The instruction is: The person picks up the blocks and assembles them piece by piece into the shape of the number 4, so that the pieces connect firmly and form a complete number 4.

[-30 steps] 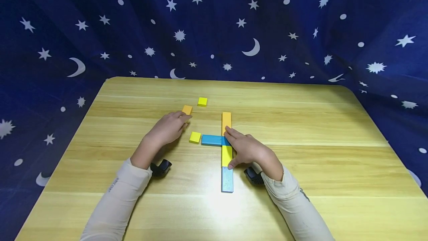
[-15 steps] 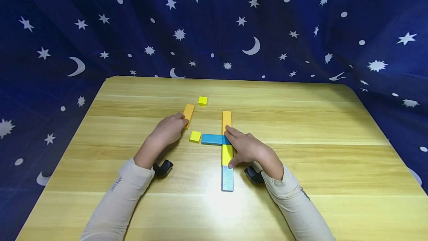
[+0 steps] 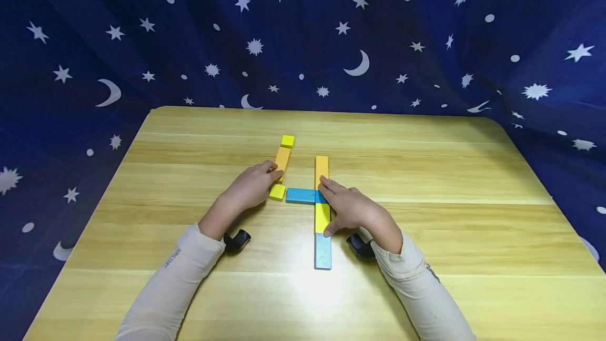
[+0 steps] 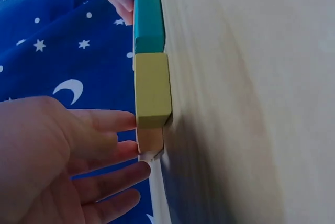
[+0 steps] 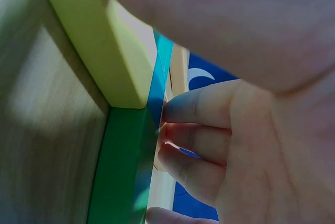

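Note:
My left hand (image 3: pixel 251 186) touches the lower part of an orange block (image 3: pixel 282 158) with fairly straight fingers. That block lies tilted between a small yellow block (image 3: pixel 287 141) beyond it and another small yellow block (image 3: pixel 277 192) below. In the left wrist view, its end shows behind the near yellow block (image 4: pixel 153 88). A blue block (image 3: pixel 300 196) runs sideways to a column with an orange block (image 3: pixel 322 167) at top, then a yellow block (image 3: pixel 322 219) and a light blue block (image 3: pixel 323 251). My right hand (image 3: pixel 352 209) rests on the column, fingertips near the blue block's end, thumb at the yellow and light blue joint.
The blocks lie on a wooden table (image 3: pixel 450 199) with rounded far corners. Behind it hangs a dark blue curtain (image 3: pixel 303 36) with stars and moons. Black cameras sit at the left wrist (image 3: pixel 238 241) and right wrist (image 3: pixel 360 246).
My left hand has moved right, and the tilted orange block has slid right with it, now close between the two small yellow blocks. My right hand stays on the column.

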The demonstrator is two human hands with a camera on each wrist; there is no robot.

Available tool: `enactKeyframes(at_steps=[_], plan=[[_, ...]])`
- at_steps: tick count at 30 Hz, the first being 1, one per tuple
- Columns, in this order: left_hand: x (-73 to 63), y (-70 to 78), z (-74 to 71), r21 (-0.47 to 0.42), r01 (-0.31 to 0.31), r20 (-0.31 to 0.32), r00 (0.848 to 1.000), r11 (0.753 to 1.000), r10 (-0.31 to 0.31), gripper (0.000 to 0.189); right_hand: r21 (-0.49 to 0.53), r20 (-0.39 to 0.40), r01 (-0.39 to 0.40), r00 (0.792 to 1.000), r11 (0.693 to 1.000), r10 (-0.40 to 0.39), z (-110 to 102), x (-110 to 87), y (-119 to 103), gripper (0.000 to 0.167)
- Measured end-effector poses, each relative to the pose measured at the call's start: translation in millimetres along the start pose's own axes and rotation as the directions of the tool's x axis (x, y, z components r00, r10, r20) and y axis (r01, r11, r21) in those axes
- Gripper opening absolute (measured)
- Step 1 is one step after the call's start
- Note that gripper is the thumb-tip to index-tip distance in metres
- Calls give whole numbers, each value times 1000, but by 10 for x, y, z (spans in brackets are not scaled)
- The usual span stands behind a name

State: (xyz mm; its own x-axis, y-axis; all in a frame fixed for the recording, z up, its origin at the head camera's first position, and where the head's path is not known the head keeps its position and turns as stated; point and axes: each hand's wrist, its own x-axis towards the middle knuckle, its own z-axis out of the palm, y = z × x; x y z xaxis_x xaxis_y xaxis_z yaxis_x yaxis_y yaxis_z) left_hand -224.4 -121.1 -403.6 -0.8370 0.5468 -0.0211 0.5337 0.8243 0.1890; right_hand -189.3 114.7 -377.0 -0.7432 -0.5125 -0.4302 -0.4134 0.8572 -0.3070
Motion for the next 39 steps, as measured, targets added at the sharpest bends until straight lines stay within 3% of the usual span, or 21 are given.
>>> enactKeyframes(at_steps=[39], plan=[[-17, 28, -14, -48, -43, 63, 997, 998, 46, 36, -13, 10, 5, 1000, 1000, -4, -12, -6, 2, 104]])
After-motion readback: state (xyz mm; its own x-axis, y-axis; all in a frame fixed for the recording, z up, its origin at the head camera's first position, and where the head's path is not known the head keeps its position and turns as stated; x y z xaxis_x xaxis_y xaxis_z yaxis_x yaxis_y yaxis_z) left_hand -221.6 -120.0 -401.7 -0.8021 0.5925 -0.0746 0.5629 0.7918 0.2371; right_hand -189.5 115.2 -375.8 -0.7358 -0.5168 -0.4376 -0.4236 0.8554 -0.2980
